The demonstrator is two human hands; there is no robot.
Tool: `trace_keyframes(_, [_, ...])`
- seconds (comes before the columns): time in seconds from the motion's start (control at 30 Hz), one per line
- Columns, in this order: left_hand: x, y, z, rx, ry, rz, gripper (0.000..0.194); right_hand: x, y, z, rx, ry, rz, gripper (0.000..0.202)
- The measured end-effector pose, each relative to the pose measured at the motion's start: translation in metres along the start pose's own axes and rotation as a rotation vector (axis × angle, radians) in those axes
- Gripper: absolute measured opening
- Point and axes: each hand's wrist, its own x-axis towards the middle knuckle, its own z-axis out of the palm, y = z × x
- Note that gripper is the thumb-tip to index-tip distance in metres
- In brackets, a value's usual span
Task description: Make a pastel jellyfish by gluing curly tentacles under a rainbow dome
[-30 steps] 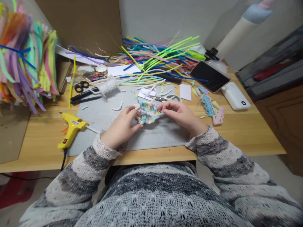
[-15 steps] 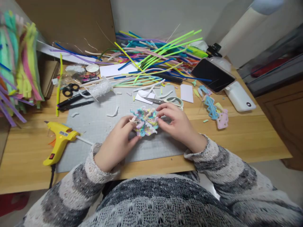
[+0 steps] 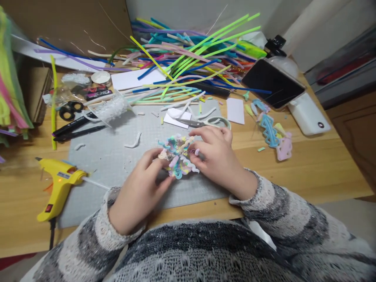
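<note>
Between my two hands is a pastel pipe-cleaner flower [image 3: 178,156], with curled petals in blue, yellow, pink and lilac and thin wire curls at its middle. My left hand [image 3: 142,178] grips its left edge between thumb and fingers. On the right side, my right hand [image 3: 217,160] pinches the flower's edge, close to a small lilac tip. The flower is held just above a grey cutting mat [image 3: 117,172]. Just beyond my right hand lie scissors [image 3: 202,122] with pale handles, partly over a white card.
A yellow glue gun [image 3: 57,188] lies at the left with its cord toward me. Loose pipe cleaners [image 3: 188,58] pile up at the back. Black pens [image 3: 76,127] and a spool of white trim [image 3: 111,109] sit left. A phone [image 3: 272,84] leans at the right beside a white power bank [image 3: 310,113].
The view has moved closer and slightly shifted. The flower has turned a little in my hands, its petals now spread at a different angle. Both hands keep hold of it.
</note>
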Motion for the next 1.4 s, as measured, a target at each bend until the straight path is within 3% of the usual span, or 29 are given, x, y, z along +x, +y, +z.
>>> trace_keyframes(0.67, [0.0, 0.0, 0.002, 0.026, 0.02, 0.006, 0.021, 0.015, -0.01, -0.006, -0.157, -0.174, 0.008, 0.011])
trace_keyframes(1.4, [-0.001, 0.0, 0.002, 0.026, 0.024, 0.0, 0.021, 0.019, -0.009, -0.006, -0.103, -0.225, 0.028, 0.011])
